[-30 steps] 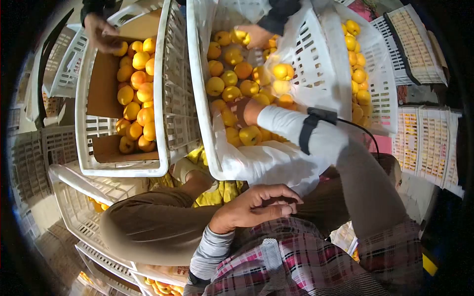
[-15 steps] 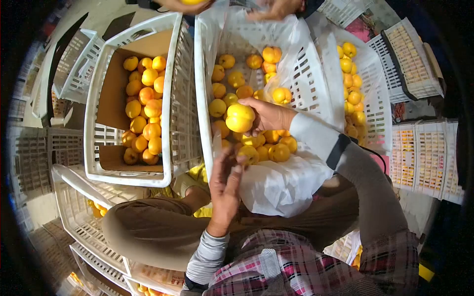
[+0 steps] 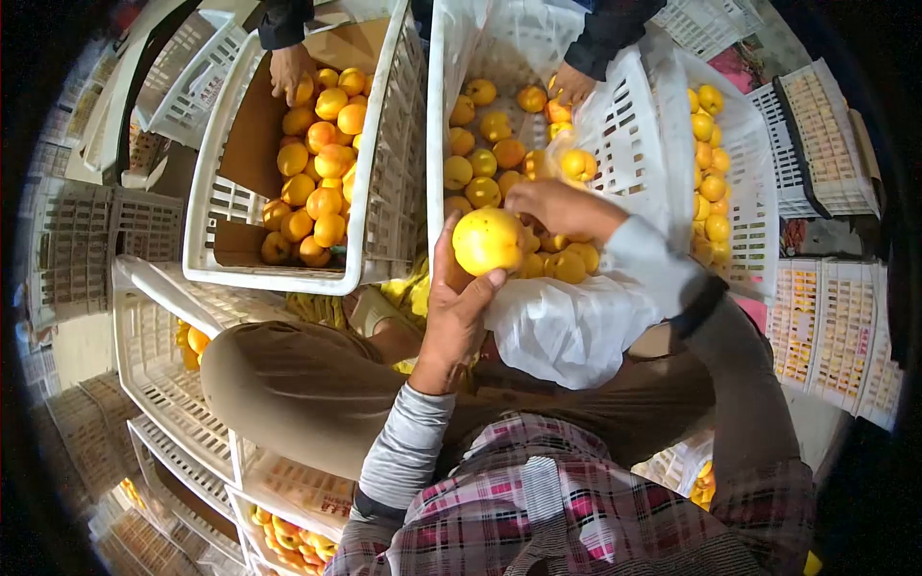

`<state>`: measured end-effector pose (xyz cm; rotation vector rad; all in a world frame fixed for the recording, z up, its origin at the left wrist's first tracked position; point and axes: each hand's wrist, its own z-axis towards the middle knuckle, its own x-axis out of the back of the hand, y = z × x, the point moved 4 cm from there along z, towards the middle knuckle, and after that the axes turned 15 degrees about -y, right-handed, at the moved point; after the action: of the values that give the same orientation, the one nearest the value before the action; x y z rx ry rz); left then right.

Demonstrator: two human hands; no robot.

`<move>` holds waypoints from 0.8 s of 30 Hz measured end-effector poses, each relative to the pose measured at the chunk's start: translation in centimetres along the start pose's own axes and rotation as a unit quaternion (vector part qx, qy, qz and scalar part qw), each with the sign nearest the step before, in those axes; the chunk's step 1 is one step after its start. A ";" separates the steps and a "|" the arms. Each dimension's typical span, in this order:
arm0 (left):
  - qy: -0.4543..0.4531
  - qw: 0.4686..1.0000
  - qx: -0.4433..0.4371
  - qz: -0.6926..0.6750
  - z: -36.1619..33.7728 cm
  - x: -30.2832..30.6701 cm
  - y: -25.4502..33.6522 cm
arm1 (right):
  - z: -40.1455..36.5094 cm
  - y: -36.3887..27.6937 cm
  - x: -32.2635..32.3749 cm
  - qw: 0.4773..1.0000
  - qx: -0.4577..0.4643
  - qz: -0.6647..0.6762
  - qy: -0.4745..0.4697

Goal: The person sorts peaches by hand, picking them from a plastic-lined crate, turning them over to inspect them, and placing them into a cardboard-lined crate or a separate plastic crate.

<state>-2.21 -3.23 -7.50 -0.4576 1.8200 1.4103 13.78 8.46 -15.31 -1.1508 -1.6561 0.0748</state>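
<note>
My left hand holds a large yellow peach between thumb and fingers, up close in front of me, small dark specks on its skin. Just to the right of this peach is my right hand, back uppermost, fingers bent down and partly hidden, a little blurred. Beneath and behind both hands stands a white plastic crate with yellow-orange peaches in it. A clear plastic liner spills over the crate's near edge toward my lap.
To the left, a cardboard-lined crate holds more peaches. A co-worker's hand touches fruit there; the other hand reaches into the middle crate. Another lined crate stands right. Stacked crates surround me.
The peach has passed from my right hand to my left. My right hand has drawn back over the crate. The co-worker's hands have come down into the left and middle crates.
</note>
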 end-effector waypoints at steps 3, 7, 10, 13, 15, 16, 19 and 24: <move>-0.044 0.999 0.018 -0.007 -0.1 -0.2 0.4 | 0.7 -2.2 -3.8 0.974 0.116 0.194 -0.004; -0.034 0.995 0.014 -0.090 -0.4 -0.4 0.7 | 1.4 -2.0 -8.1 0.970 -0.051 0.232 -0.053; -0.011 0.991 0.003 -0.136 -0.5 0.2 0.5 | 2.2 -1.4 -9.5 0.978 -0.063 0.181 -0.086; -0.023 0.992 0.004 -0.126 -0.3 -0.1 0.5 | 2.9 -0.3 -10.7 0.983 -0.084 0.103 -0.127; -0.004 0.992 0.001 -0.126 -0.3 0.0 0.4 | 3.6 0.3 -11.5 0.982 -0.097 0.054 -0.154; -0.004 0.992 0.001 -0.127 -0.4 -0.2 0.6 | 3.8 0.5 -11.9 0.981 -0.100 0.037 -0.162; 0.005 0.993 0.001 -0.122 -0.3 -0.4 1.2 | 4.5 0.8 -12.4 0.979 -0.102 0.009 -0.176; 0.040 0.990 -0.018 -0.134 -0.2 0.0 1.0 | 4.1 2.6 -11.5 0.982 -0.077 0.117 -0.130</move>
<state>-2.98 -3.14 -6.83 -0.7574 1.7222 1.2569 11.85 3.69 -26.68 -1.5034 -1.7700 0.2592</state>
